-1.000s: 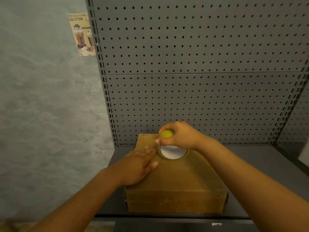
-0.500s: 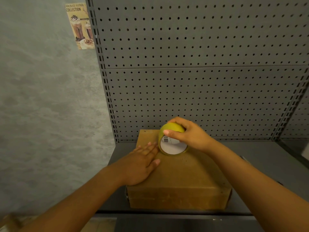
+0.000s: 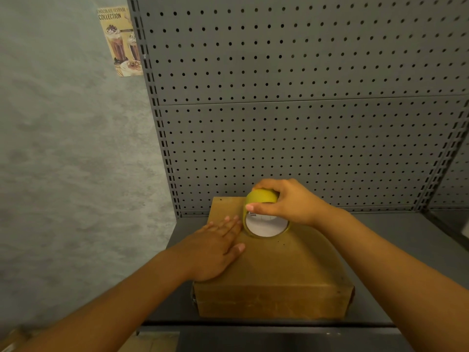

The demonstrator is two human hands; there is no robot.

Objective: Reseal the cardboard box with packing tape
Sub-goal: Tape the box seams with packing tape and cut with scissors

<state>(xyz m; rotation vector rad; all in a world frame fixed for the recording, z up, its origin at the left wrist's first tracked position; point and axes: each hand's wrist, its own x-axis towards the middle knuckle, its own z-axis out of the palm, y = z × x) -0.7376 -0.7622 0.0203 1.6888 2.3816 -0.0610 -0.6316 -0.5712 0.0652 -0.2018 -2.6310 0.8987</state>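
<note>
Grey pegboard point(image 3: 304, 123) is rising behind a dark metal shelf point(image 3: 406, 250), with a drinks poster point(image 3: 119, 41) stuck on the mottled wall to the left. On that shelf the cardboard box point(image 3: 279, 275) is lying flat, its far end close to the pegboard and its near face toward the person.

A second ago the tape roll point(image 3: 264, 217) was lying low against the box top with the right hand point(image 3: 291, 201) cupped over it; now the roll is standing more upright on its edge, its white core label turned toward the camera, and it has shifted a little toward the near side. The right hand is gripping it from above, thumb across the front of the roll and fingers curled over the back. The left hand point(image 3: 213, 247) has barely moved: it is lying flat with fingers straight, pressing on the left part of the box top, fingertips just beside the roll.

Judging from this, the roll is being tipped up and drawn along the top, so a strip is probably starting to pay out toward the near edge while the left hand is steadying the box. Whether any tape is already stuck down cannot be told; no strip is showing clearly on the brown surface
</note>
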